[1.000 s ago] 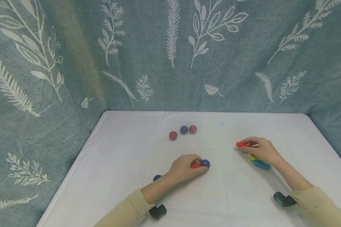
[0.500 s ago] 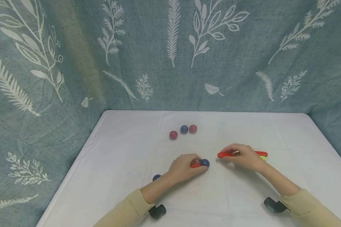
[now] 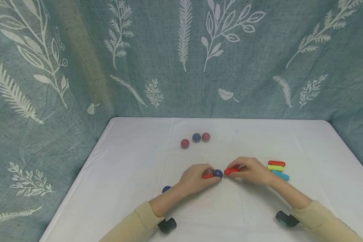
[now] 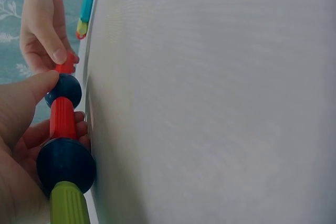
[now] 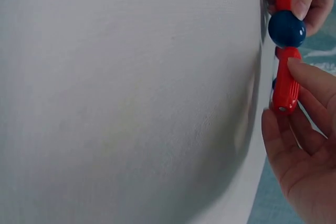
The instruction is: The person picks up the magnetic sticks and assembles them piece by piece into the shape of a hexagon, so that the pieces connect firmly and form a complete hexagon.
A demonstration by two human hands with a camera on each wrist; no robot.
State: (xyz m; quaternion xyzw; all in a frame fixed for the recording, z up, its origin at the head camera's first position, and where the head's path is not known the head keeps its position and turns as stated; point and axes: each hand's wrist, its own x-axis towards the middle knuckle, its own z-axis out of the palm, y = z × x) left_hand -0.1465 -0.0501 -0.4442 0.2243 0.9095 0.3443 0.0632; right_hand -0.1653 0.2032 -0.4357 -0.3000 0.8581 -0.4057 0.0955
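My left hand (image 3: 195, 179) grips a joined chain of toy rods and balls. In the left wrist view the chain shows a blue ball (image 4: 71, 92), a ribbed red rod (image 4: 63, 118), a second blue ball (image 4: 65, 165) and a green rod (image 4: 69, 203). The left thumb lies against the front ball. My right hand (image 3: 254, 171) pinches another red rod (image 5: 286, 85) between thumb and fingers, its far end right at that front ball. Another blue ball (image 3: 166, 189) peeks out past the left forearm, partly hidden.
Behind the hands sit a red ball (image 3: 185, 143), a blue ball (image 3: 196, 137) and another red ball (image 3: 206, 136). To the right lie a red rod (image 3: 276, 163), a yellow-green rod (image 3: 275, 168) and a blue rod (image 3: 280, 175). Patterned cloth (image 3: 169, 94) hangs beyond the white table (image 3: 133, 144).
My right hand has carried the red rod leftward and nearer, from beside the loose rods to the blue ball. The loose rods are now uncovered. My left hand has stayed in place.
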